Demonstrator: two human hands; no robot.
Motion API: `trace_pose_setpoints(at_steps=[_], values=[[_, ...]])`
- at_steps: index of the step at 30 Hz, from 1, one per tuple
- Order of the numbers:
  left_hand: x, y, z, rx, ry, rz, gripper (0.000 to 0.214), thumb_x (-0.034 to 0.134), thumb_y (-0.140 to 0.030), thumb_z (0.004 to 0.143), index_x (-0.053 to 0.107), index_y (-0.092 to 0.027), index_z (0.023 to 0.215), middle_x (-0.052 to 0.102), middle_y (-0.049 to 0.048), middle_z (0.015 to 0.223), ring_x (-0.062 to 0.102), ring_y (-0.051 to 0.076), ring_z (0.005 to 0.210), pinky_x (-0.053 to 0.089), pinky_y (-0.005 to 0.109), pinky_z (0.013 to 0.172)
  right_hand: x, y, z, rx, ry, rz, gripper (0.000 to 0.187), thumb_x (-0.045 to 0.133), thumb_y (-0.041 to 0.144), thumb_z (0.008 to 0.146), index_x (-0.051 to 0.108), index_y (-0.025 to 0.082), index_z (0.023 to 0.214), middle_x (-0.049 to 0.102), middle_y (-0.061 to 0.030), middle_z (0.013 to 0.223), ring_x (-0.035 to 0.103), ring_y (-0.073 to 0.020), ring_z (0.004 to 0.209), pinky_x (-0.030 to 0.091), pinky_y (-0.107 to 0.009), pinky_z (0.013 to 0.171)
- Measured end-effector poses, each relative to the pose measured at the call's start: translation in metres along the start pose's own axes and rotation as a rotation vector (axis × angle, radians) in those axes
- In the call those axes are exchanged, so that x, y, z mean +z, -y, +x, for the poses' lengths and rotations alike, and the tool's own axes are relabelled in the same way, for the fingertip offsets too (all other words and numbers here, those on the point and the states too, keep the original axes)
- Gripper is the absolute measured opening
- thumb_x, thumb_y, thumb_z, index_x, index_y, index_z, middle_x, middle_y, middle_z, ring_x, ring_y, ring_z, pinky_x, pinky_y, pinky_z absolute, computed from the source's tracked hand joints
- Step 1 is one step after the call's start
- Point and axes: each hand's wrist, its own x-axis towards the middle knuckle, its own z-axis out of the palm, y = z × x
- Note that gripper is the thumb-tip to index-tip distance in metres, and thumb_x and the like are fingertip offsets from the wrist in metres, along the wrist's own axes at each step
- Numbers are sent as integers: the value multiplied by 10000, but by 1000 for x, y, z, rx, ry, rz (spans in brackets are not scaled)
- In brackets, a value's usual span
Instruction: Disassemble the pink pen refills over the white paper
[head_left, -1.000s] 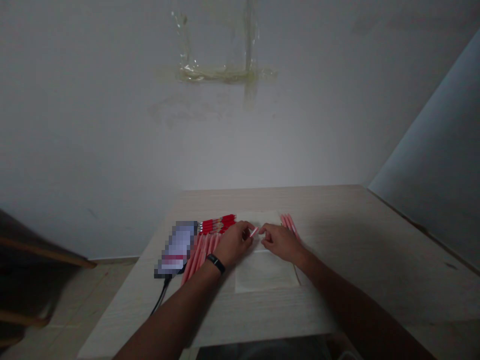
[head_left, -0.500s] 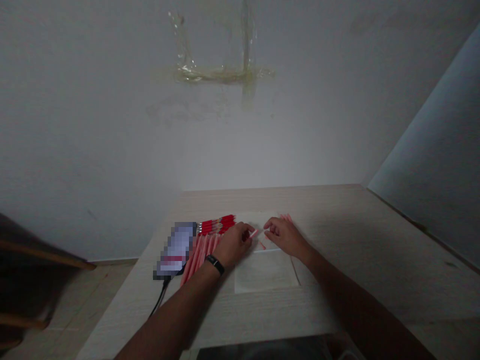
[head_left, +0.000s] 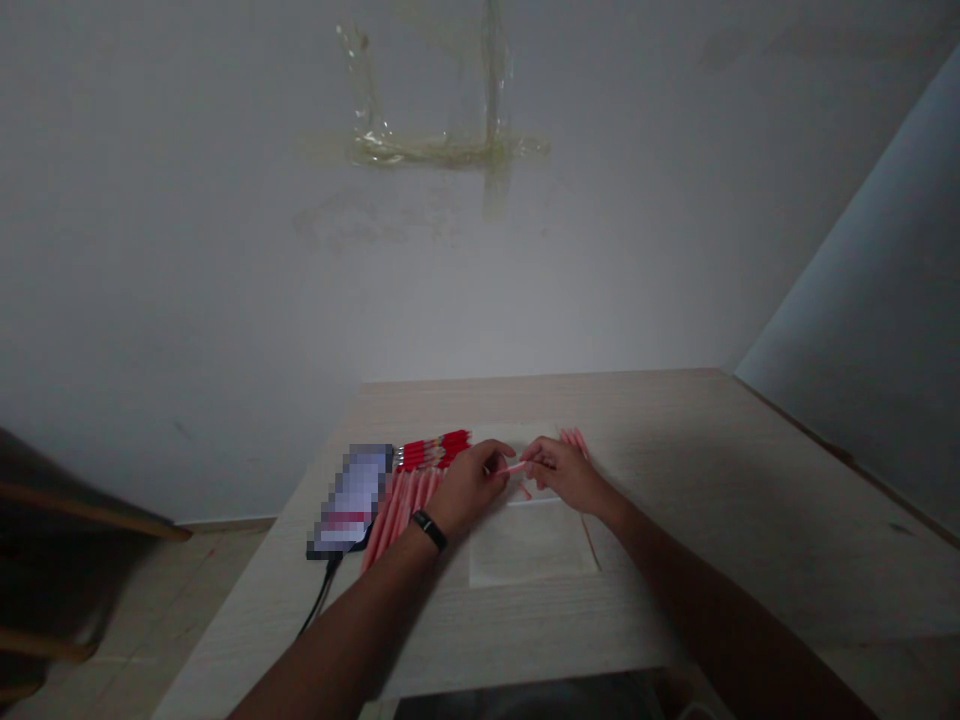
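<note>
Between my two hands is a slim pink pen-like stick (head_left: 511,468), tilted slightly up to the right. My left hand (head_left: 471,480), wearing a dark wristband, has its fingers closed around the left end. At the right end, the fingertips of my right hand (head_left: 564,474) pinch it; they cover that tip. Just below lies a small pink piece (head_left: 525,491) on a pale, see-through sheet or bag (head_left: 532,548). A row of pink sticks (head_left: 397,510) rests left of my left hand, under red pen-like sticks (head_left: 436,450). More pink sticks (head_left: 574,438) show behind my right hand.
A phone (head_left: 352,500) with a blurred screen lies at the left, its black cable (head_left: 321,595) running to the front. The pale wooden table (head_left: 712,500) meets a wall (head_left: 600,250) marked with old tape. Dark furniture (head_left: 60,570) stands on the floor at left.
My right hand has moved slightly left and its fingertips have closed on the right end of the pink stick. My left hand stays nearly in place; the stick lies flatter.
</note>
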Motion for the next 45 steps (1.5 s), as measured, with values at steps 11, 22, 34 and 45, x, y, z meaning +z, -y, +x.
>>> trace_pose_setpoints(at_steps=[11, 22, 34, 45], values=[[-6, -12, 0, -9, -123, -196, 278, 655, -219, 834, 620, -178, 1107, 695, 17, 868, 654, 140, 764, 508, 251, 707, 3, -1, 4, 62, 144, 396, 412, 722, 548, 794, 566, 190, 922, 689, 1, 723, 615, -121, 556, 452, -243, 526], [-4, -12, 0, 8, -129, -208, 366, 659, -236, 851, 581, -186, 1205, 711, 36, 911, 665, 149, 795, 512, 258, 711, 3, 5, -1, 109, 219, 418, 383, 747, 512, 788, 601, 183, 920, 695, -19, 761, 625, -125, 607, 464, -243, 563], [-4, -11, -1, 40, -107, -173, 273, 614, -236, 880, 618, -172, 1145, 686, 40, 913, 648, 149, 795, 503, 251, 702, 3, -3, 0, 73, 239, 461, 354, 791, 410, 766, 601, 179, 957, 702, -19, 765, 632, -126, 601, 480, -244, 561], [-5, -12, -1, 33, -98, -144, 279, 617, -164, 827, 631, -165, 1106, 659, 28, 879, 623, 147, 786, 496, 257, 726, 1, -7, 3, 53, 85, 268, 287, 724, 438, 808, 590, 193, 874, 677, -1, 649, 633, -149, 545, 500, -279, 557]])
